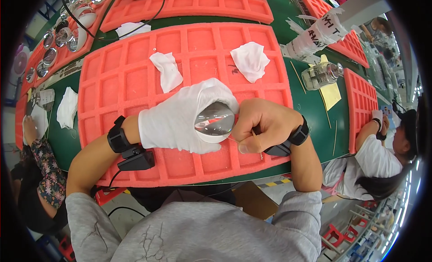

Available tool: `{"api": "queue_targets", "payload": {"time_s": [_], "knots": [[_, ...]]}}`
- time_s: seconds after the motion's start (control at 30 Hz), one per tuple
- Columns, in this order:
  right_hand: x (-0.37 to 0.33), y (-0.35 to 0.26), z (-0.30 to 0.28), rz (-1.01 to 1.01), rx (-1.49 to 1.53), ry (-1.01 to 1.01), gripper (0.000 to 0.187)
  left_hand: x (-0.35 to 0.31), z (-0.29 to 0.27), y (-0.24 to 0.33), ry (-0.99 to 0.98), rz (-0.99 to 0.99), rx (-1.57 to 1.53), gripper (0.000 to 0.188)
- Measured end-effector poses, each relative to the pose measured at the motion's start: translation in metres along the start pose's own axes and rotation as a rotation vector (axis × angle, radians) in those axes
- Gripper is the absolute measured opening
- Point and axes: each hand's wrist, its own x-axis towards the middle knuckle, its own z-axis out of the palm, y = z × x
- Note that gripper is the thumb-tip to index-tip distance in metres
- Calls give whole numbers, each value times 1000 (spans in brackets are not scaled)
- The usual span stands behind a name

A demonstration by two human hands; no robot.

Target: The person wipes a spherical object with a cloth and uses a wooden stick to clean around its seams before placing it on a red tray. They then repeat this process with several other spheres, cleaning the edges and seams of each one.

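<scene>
My green desk under red foam trays, grey floor below, red stools at right.

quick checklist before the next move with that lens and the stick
1. Gloved left hand grips the clear lens: ok.
2. Bare right hand pinches the thin wooden stick in its fingers: ok.
3. Stick tip touching the lens rim: cannot tell, too small.
4. Lens held over the red foam tray: ok.
5. White wipes lie on the tray beyond the hands: ok.
6. Lens surface clean: cannot tell, reflections hide it.
</scene>
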Motion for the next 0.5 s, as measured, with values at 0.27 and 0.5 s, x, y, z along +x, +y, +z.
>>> {"api": "queue_targets", "payload": {"time_s": [0.27,0.5], "knots": [[-8,2,-1,4,24,-4,40,4,1,-3,-11,26,39,57],[4,-3,-1,1,-240,156,40,-6,1,-11,156,181,171,51]]}}
